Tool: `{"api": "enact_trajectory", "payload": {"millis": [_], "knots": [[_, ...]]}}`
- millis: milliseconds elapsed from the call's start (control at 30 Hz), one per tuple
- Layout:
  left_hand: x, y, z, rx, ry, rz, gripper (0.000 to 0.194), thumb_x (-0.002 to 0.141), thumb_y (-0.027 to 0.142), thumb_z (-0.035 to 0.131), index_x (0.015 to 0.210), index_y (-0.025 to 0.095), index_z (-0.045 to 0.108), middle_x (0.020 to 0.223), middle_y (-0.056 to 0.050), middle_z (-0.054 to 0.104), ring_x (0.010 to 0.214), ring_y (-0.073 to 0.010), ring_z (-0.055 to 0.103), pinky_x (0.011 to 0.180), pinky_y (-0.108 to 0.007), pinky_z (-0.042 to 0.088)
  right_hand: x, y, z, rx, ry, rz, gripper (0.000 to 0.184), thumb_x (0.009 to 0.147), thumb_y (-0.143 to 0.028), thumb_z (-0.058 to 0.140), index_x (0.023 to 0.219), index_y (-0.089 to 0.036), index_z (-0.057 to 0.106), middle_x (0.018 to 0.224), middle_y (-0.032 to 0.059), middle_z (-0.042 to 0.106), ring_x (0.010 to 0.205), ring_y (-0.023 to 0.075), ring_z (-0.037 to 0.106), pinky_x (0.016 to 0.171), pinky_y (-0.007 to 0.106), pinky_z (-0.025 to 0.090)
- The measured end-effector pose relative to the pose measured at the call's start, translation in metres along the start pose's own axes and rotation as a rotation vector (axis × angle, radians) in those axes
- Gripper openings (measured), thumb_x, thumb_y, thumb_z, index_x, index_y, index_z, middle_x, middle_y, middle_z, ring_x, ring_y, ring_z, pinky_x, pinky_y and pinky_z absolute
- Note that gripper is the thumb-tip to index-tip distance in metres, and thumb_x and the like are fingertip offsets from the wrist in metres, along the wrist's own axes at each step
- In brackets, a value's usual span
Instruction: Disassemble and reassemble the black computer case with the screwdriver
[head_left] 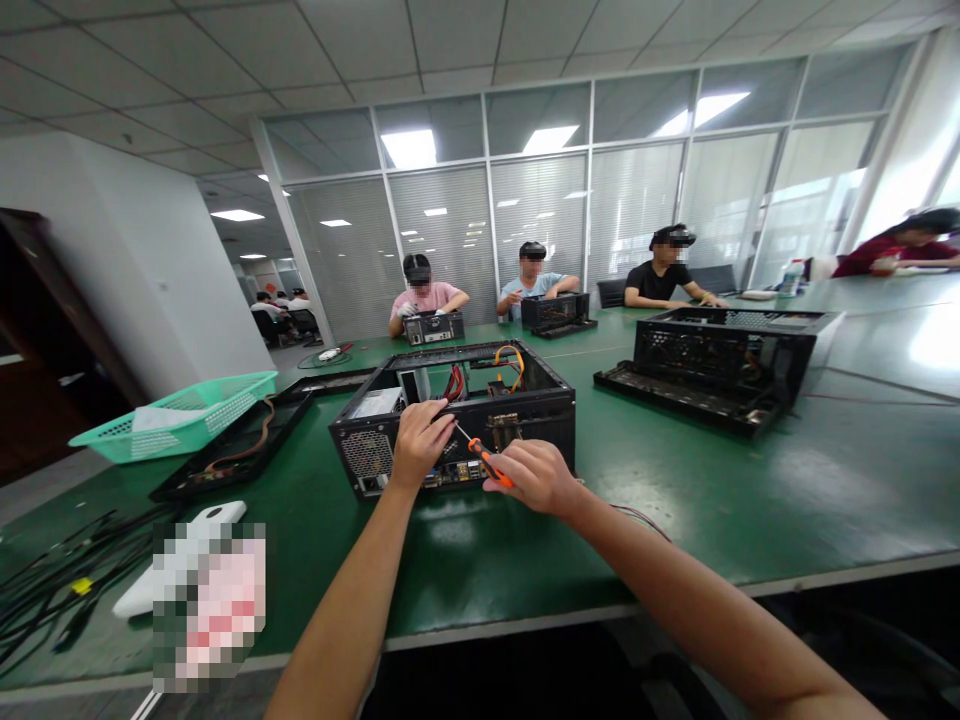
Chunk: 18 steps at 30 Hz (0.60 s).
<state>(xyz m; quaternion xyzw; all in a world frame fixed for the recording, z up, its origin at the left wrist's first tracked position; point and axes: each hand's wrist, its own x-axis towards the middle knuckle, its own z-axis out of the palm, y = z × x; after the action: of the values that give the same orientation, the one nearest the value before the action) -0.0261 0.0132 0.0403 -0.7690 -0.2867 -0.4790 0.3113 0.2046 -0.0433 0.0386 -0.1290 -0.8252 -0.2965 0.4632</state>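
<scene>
A black computer case lies on its side with its top open and its rear panel towards me. My left hand is closed at the upper rear edge of the case, fingers bent against the metal. In my right hand is a screwdriver with an orange and black handle. Its shaft slants up and left, and its tip is at the rear panel beside my left fingertips. Any screw at the tip is too small to make out. Red wires and a yellow cable show inside the case.
A green table bears a mint basket, a detached black panel, black cables and a white device at left. Another open case stands at right. Several people sit across the table, some with computer cases.
</scene>
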Motion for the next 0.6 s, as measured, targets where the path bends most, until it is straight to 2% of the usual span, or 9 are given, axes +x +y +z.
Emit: {"api": "enact_trajectory", "payload": {"millis": [600], "knots": [[0.0002,0.0007,-0.0003,-0.011,0.008,-0.004,0.016,0.081,0.018,0.059,0.096,0.020,0.060,0.112,-0.008,0.062,0.107,-0.0212,0.056,0.092,-0.044,0.043,0.0002,0.0012,0.0001,-0.028,0.015,-0.017,0.024,0.085,-0.037,0.056,0.095,-0.014,0.057,0.071,0.0023,0.060,0.061,0.0112,0.051,0.056,0.024,0.035]]}}
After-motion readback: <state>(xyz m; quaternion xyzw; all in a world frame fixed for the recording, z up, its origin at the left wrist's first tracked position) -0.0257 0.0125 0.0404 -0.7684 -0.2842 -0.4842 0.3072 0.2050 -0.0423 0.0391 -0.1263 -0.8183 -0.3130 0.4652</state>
